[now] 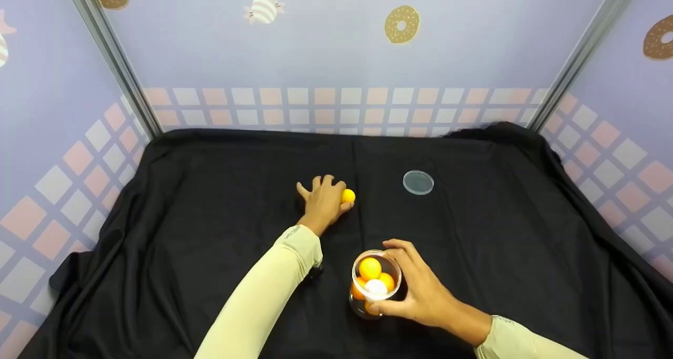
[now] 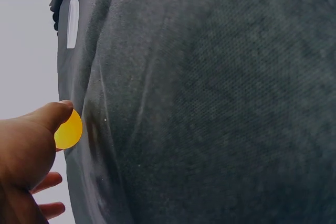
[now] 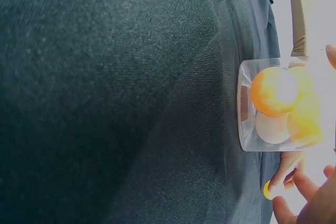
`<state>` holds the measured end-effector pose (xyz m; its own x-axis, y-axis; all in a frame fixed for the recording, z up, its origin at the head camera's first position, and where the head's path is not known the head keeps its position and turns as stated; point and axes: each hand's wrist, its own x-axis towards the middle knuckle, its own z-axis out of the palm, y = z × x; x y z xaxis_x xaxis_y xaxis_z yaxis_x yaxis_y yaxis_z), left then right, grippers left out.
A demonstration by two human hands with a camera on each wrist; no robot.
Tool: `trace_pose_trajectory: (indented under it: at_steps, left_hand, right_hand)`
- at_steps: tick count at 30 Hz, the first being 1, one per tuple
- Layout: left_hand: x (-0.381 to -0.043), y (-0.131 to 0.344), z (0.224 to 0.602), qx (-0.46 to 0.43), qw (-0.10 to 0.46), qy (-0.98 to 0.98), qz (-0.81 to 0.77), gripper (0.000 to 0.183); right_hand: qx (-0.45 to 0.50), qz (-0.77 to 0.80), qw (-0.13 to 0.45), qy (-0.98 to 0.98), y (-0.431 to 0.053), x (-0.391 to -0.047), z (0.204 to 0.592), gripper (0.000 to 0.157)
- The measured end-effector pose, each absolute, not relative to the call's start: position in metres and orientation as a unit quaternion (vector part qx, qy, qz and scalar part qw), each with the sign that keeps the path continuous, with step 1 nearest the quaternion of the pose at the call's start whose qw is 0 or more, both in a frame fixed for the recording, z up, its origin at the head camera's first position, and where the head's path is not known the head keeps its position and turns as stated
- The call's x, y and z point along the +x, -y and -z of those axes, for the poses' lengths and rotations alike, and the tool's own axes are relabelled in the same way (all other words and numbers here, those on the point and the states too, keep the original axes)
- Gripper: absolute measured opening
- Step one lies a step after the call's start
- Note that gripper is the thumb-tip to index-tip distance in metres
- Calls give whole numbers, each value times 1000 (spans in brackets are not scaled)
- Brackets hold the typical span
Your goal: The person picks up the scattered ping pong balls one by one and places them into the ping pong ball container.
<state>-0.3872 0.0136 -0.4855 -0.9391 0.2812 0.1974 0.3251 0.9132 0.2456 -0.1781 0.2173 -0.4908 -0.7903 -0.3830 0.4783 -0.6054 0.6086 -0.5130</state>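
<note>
In the head view my left hand (image 1: 323, 204) reaches to the middle of the black cloth and pinches an orange table tennis ball (image 1: 348, 195) between thumb and finger; its other fingers are spread. The left wrist view shows the same ball (image 2: 69, 130) at the thumb tip. Nearer to me, my right hand (image 1: 420, 290) holds a clear plastic jar (image 1: 353, 302) near its open rim, thumb on the near side and fingers on the far side. Inside the jar lie several orange balls (image 1: 370, 268) and a white ball (image 1: 376, 287). The jar stands upright on the cloth.
A round clear lid (image 1: 418, 182) lies flat on the black cloth (image 1: 236, 191), beyond the jar and to its right. Folds bunch up along the cloth's edges. Patterned panels (image 1: 326, 49) wall in the back and both sides.
</note>
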Motion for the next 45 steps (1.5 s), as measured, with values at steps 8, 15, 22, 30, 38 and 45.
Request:
trace_pose_trajectory:
  at_steps: [8, 15, 22, 30, 38, 45]
  left_hand:
    - [-373, -9, 464, -170, 92, 963, 189, 43]
    - [-342, -4, 440, -222, 102, 941, 236, 46]
    - [-304, 9, 414, -267, 113, 915, 280, 44]
    - [-259, 18, 392, -330, 99, 889, 302, 44]
    - [-224, 16, 394, -388, 84, 878, 268, 40]
    - [-212, 18, 397, -409, 80, 870, 262, 39]
  right_hand:
    - [274, -345, 150, 885, -216, -178, 491, 78]
    - [273, -342, 152, 886, -218, -178, 490, 79]
    - [272, -347, 147, 885, -218, -179, 489, 78]
    - [290, -343, 167, 878, -218, -180, 490, 82]
    - [294, -333, 169, 880, -218, -180, 490, 89]
    - [281, -335, 147, 887, -217, -179, 491, 86]
